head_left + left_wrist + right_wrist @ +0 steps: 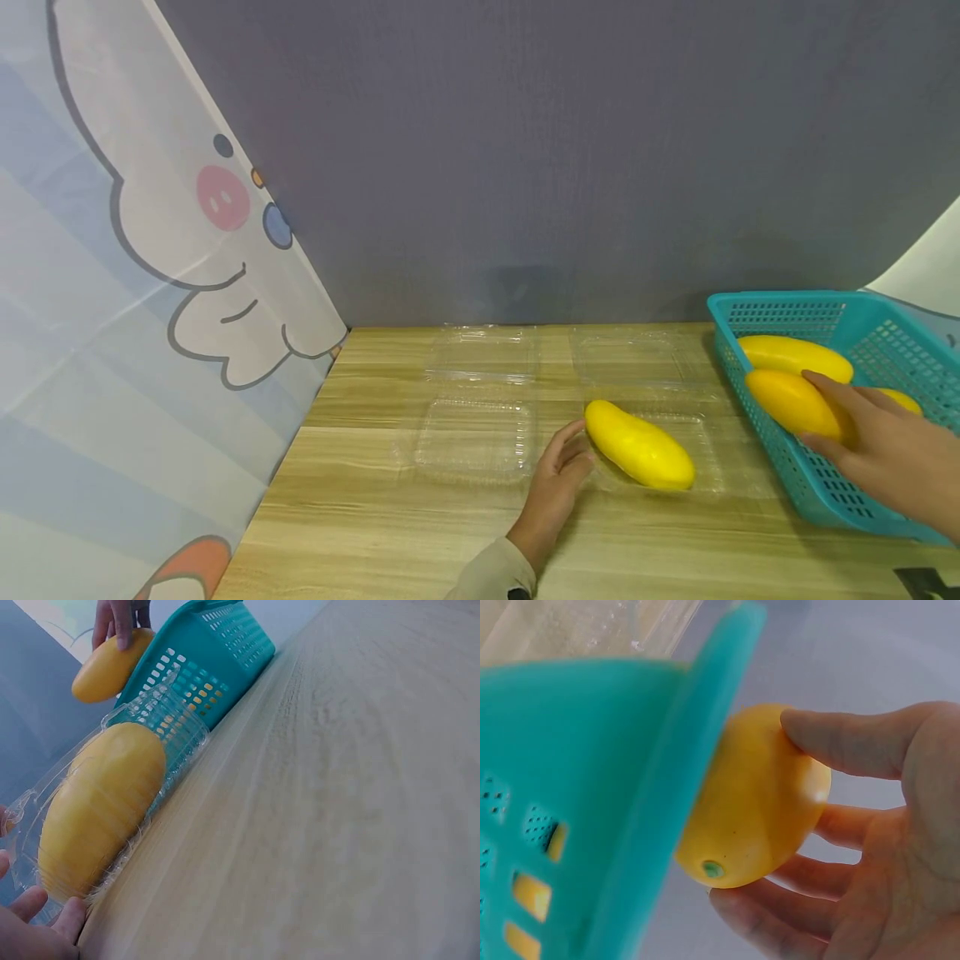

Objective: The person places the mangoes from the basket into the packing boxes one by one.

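A yellow mango (798, 403) is held by my right hand (892, 442) above the left rim of the teal basket (802, 475). In the right wrist view the thumb and fingers curl round this mango (757, 802), whose green stem end shows. Another yellow mango (641, 446) lies slantwise in a clear plastic clamshell box (708, 454) with its lid raised. My left hand (558, 475) is at that box's left edge, fingers touching the plastic in the left wrist view.
Left of the mango box lies a second open clear clamshell box (472, 437). More mangoes (795, 357) are inside the basket. A grey wall (525, 167) stands behind the wooden table (360, 517), and a cartoon-printed sheet (150, 333) hangs at the left.
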Demonstrator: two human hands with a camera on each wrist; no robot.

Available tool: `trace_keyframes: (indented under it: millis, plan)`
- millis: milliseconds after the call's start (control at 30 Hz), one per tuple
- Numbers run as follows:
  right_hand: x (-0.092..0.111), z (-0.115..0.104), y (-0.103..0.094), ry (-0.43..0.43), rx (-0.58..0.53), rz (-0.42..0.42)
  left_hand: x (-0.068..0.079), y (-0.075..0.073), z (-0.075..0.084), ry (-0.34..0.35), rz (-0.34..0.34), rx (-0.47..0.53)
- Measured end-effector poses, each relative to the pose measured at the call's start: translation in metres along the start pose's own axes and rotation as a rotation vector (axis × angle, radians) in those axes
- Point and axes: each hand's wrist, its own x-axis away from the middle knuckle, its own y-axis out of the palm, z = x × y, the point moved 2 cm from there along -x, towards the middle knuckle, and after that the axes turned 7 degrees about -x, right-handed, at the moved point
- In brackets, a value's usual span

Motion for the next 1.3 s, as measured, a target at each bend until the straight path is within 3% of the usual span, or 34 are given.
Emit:
trace_keyframes:
  millis: [333,567,933,1300]
  plan:
    - [0.0,-0.02,-0.002,-0.096,0.015,-0.006,-0.001,0.0,0.0,0.004,0.003,0.01]
    - [0.001,-0.037,0.004,-0.185,-0.009,0.075,-0.001,0.0,0.0,0.025,0.006,0.011]
    - [-0.002,-0.053,0.013,-0.216,-0.025,0.064,0.0,0.0,0.002,0.037,0.007,0.008]
    - [-0.005,-0.07,0.027,-0.214,-0.073,-0.022,-0.001,0.001,0.003,0.031,0.005,-0.003]
